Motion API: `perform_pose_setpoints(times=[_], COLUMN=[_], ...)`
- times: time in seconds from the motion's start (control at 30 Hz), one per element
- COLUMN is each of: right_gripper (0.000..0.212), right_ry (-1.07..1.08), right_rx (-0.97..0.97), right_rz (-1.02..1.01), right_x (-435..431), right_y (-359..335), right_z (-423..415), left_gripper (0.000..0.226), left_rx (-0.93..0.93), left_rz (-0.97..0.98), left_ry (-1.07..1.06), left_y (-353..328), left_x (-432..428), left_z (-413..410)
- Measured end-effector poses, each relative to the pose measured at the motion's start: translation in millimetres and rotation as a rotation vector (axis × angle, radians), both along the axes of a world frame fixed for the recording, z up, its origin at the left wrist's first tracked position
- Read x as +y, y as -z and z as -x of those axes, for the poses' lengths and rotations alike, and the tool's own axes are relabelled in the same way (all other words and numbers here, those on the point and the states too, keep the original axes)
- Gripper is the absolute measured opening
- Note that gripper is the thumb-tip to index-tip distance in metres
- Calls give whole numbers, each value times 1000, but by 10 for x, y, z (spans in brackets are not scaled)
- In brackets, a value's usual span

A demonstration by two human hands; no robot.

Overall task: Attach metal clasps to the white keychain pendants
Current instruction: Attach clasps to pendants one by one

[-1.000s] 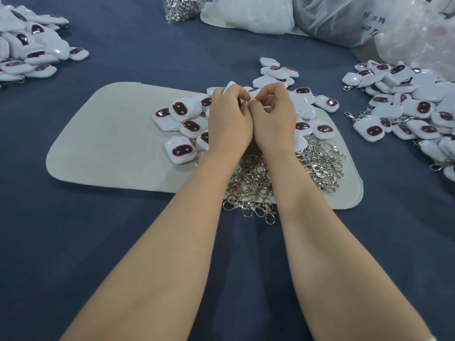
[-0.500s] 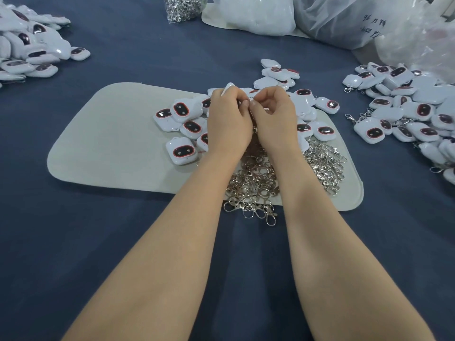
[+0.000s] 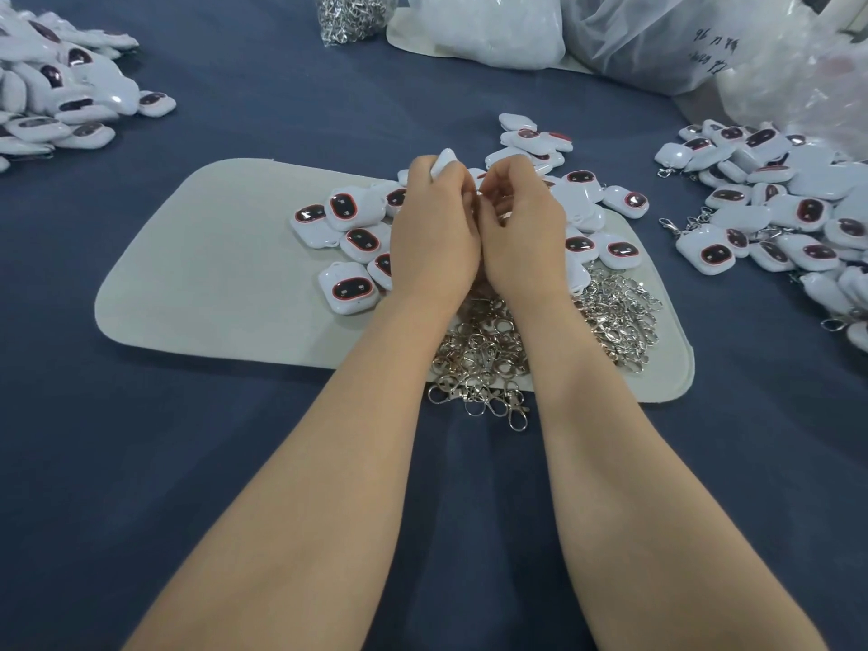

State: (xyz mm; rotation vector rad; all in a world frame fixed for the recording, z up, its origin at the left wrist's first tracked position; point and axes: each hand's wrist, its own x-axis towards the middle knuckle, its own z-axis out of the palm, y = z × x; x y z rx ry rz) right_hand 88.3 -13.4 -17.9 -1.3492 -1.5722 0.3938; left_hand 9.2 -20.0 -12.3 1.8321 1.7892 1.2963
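Note:
My left hand point(image 3: 434, 232) grips a white keychain pendant point(image 3: 443, 162), whose corner pokes out above my fingers. My right hand point(image 3: 519, 227) is curled beside it, fingertips meeting the left hand's; a metal clasp seems pinched there but is mostly hidden. Both hands hover over a pale felt mat point(image 3: 211, 274). Loose white pendants with dark red-rimmed faces point(image 3: 350, 288) lie on the mat around my hands. A heap of silver metal clasps point(image 3: 488, 364) lies under my wrists at the mat's near edge.
A pile of pendants with clasps point(image 3: 775, 218) lies at the right, another pendant pile point(image 3: 56, 96) at far left. A bag of clasps point(image 3: 352, 16) and plastic bags point(image 3: 634, 35) stand at the back. Dark blue cloth point(image 3: 188, 462) covers the table.
The hands stay pressed together over the mat, with only small finger movements; the right hand's fingers have shifted slightly against the left.

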Motion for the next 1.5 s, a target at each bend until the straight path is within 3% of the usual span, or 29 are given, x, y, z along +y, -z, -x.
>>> perform_pose_setpoints(times=[0.13,0.3,0.53,0.8,1.0,1.5], right_gripper=[12,20,20,23,12,15], right_ry=[20,31,-4,-5,-15,-41], right_rx=[33,258,458,256,149,16], right_rz=[4,106,215,173,131,32], right_x=[6,19,49,47,47,20], right_y=[-8,-44,-74,-61,-43,-38], right_z=[-3,-14,-28,-15,-20,-14], left_gripper=[19,14,14,15,18,22], left_rx=[-1,-157,-153,-130,-37,63], left_rz=[-17,-44,-33,-52,-50,-32], left_ry=[4,20,7,-6,-17,-8], left_y=[-2,1,26,45,51,20], left_x=[3,31,61,61,64,25], left_z=[-2,-2,14,20,34,44])
